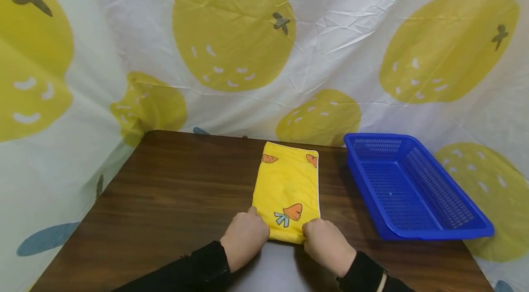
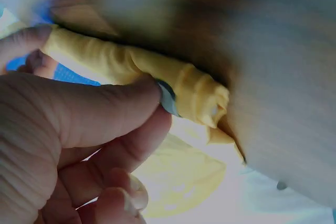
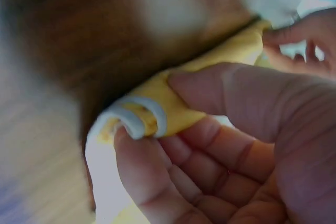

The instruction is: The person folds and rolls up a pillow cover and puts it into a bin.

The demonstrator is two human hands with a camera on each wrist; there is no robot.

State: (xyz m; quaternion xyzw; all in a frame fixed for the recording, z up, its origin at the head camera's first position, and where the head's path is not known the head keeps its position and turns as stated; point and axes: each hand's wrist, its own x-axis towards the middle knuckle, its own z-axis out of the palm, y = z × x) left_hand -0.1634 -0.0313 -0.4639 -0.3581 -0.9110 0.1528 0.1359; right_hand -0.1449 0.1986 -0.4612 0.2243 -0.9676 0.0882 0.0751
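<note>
A yellow cloth (image 1: pixel 285 182) with carrot prints and a white edging lies lengthwise on the table, its near end rolled into a thick fold. At the left end of that roll my left hand (image 1: pixel 246 238) pinches the fabric between thumb and forefinger, seen close in the left wrist view beside the rolled cloth (image 2: pixel 121 61). My right hand (image 1: pixel 328 244) grips the roll's right end. In the right wrist view the thumb presses on top of the cloth (image 3: pixel 231 51), and a fingertip sits at the white-edged layers.
A blue plastic basket (image 1: pixel 362 182) with perforated walls stands to the right on the dark wooden table (image 1: pixel 177 191). Behind and along the sides hangs a white sheet (image 1: pixel 326 44) printed with yellow fruit. A pale glare shows on the table between the forearms.
</note>
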